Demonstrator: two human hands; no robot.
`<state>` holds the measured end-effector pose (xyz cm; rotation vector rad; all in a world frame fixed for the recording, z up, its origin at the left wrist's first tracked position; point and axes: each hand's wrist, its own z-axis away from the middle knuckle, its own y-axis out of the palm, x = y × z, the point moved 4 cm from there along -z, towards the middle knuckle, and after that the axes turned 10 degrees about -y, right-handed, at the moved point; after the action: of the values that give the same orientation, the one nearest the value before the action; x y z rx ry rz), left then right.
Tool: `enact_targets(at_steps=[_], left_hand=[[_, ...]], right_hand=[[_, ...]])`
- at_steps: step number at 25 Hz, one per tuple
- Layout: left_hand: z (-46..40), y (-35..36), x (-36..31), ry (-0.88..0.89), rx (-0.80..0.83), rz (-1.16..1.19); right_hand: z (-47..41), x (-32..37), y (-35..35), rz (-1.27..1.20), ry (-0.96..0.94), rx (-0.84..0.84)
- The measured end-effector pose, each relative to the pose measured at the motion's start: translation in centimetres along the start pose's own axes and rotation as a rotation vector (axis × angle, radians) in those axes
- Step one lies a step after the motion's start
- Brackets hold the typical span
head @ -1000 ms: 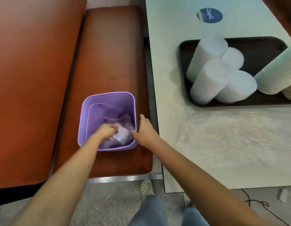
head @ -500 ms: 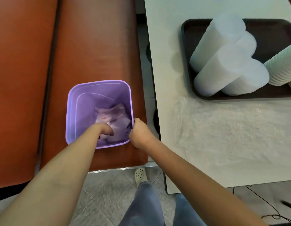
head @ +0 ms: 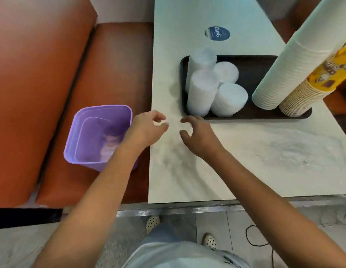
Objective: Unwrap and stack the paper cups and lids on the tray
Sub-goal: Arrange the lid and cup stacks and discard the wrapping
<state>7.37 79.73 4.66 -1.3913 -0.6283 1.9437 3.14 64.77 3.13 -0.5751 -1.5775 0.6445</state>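
Both hands hover empty over the table edge, near the tray of cups and lids.

The orange bench seat [head: 114,74] lies to the left of the hands, and the white table [head: 265,161] is under and to the right of them. The dark tray [head: 255,66] sits on the table just beyond the right hand, holding four white lid stacks [head: 201,93] at its near-left end and, further right, a tall white paper cup stack [head: 296,60] with a brown and yellow printed cup stack [head: 311,89] leaning beside it. The purple bin [head: 87,132] stands on the bench directly left of the left hand, with crumpled clear wrapping [head: 110,144] inside. The left hand [head: 147,128] and right hand [head: 199,134] are close together, each grip loosely curled and half open, holding nothing.
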Motion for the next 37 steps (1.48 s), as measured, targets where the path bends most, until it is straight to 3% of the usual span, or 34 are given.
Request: enact_targets(at_steps=[3, 6, 9, 12, 16, 20, 23, 24, 26, 28, 29, 31, 34, 36, 37], left_hand=[[2.1, 5.2, -0.8, -0.075, -0.005, -0.174], [4.0, 8.8, -0.9, -0.236, -0.098, -0.341], [5.6, 10.2, -0.7, -0.359, -0.178, -0.403], [6.7, 10.6, -0.7, -0.406, -0.226, -0.311], [8.1, 9.7, -2.1, -0.273, -0.453, -0.078], [9.5, 9.6, -3.3, -0.035, -0.434, 0.483], [10.8, 8.6, -5.1, 0.16, -0.51, 0.582], [11.6, 8.4, -6.0, 0.244, -0.535, 0.534], [13.3, 8.6, -8.2, 0.396, -0.501, 0.393], [14.3, 9.9, -9.9, 0.496, -0.404, 0.257], [14.7, 10.6, -10.5, 0.524, -0.346, 0.212], [14.7, 12.0, -11.1, 0.543, -0.195, 0.138], [14.2, 13.3, -10.6, 0.581, 0.021, 0.093], [13.7, 13.5, -9.5, 0.61, 0.004, 0.145], [12.9, 13.5, -8.8, 0.538, -0.032, 0.229]], right_hand=[[4.1, -5.8, -4.3, 0.189, 0.105, -0.092], [8.6, -11.0, -7.0, 0.49, 0.259, -0.029], [11.5, -14.4, -8.1, 0.54, 0.288, 0.061], [13.5, -16.8, -8.4, 0.505, 0.287, 0.12], [14.6, -18.0, -8.1, 0.497, 0.227, 0.092], [14.8, -17.9, -8.1, 0.484, 0.223, 0.065], [14.6, -16.6, -8.4, 0.508, 0.174, -0.006], [14.2, -15.2, -8.7, 0.415, 0.131, -0.096], [13.2, -11.4, -9.9, -0.156, 0.14, -0.254], [11.8, -8.1, -10.9, -0.825, 0.309, -0.188], [11.4, -7.2, -11.3, -0.974, 0.368, -0.111], [10.9, -6.6, -12.1, -0.957, 0.381, -0.05], [11.2, -7.6, -13.0, -0.926, 0.474, -0.208], [11.7, -8.8, -13.2, -0.917, 0.565, -0.286], [11.8, -9.3, -13.4, -0.902, 0.595, -0.295]])
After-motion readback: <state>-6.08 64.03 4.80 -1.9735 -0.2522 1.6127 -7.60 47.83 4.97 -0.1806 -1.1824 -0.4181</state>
